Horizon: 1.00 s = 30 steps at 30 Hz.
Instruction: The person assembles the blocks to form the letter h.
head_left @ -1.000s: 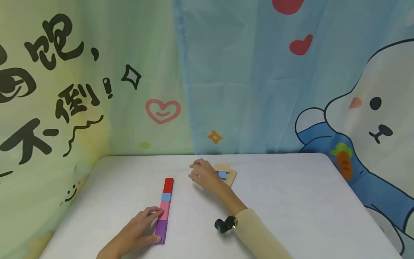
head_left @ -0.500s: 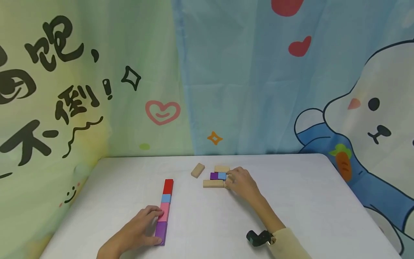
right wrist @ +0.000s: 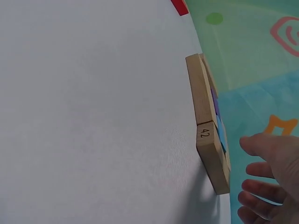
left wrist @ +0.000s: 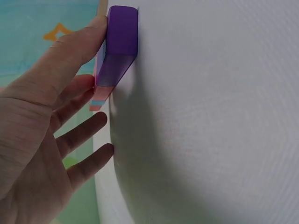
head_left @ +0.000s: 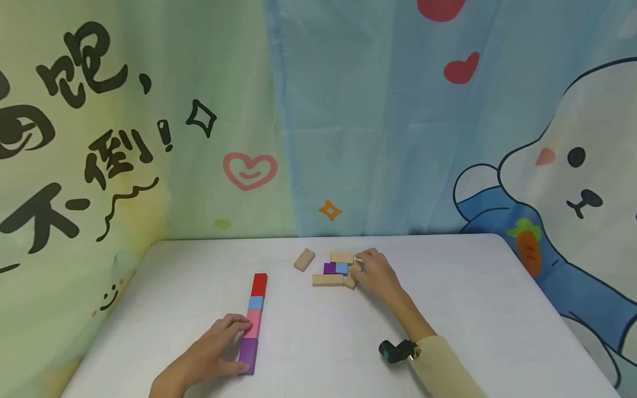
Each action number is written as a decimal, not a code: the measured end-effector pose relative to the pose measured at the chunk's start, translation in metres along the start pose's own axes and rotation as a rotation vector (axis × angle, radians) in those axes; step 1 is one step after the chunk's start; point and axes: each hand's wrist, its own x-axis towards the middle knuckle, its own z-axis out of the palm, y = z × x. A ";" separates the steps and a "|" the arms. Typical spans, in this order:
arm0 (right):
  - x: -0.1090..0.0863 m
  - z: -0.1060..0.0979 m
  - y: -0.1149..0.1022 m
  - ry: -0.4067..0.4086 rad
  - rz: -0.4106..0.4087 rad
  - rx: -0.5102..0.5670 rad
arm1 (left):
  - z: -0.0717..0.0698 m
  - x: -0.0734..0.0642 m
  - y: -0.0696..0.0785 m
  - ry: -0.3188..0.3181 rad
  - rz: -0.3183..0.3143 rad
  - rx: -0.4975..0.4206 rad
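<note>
On the table's left half stands a row of end-to-end blocks: a red block [head_left: 259, 284] farthest, then a light blue block [head_left: 256, 303], a pink block [head_left: 252, 323] and a purple block [head_left: 247, 356] nearest. My left hand [head_left: 206, 349] rests along its left side, thumb at the purple block and fingertips at the pink one. In the left wrist view its fingers are spread. My right hand [head_left: 378, 272] is at the right of a cluster, thumb and fingers reaching over a slanted wooden block [right wrist: 212, 158] marked 42. The right wrist view shows the fingers apart from that block.
Around a small purple block [head_left: 329, 268] and a small blue block [head_left: 342, 268] lie plain wooden blocks, one behind [head_left: 342, 257] and one in front [head_left: 327, 280]. A loose wooden block [head_left: 304, 260] lies angled to the left. A printed curtain [head_left: 338, 121] hangs behind the table.
My right hand has moved from the left of the cluster to its right side, then slightly back from the slanted block. The loose wooden block now shows. My left hand stays in place.
</note>
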 end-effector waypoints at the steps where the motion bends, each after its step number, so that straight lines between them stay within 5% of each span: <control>1: 0.003 0.001 0.000 -0.009 0.006 -0.001 | 0.000 0.000 0.000 0.003 0.005 -0.004; 8: 0.026 0.009 -0.002 -0.043 -0.018 -0.037 | 0.003 -0.001 -0.002 0.039 0.054 0.021; 15: 0.040 0.014 -0.002 -0.098 -0.023 -0.122 | 0.001 0.001 -0.002 0.021 0.030 0.016; 30: 0.036 0.017 -0.003 -0.025 -0.016 -0.138 | 0.000 0.000 -0.001 0.027 0.047 0.010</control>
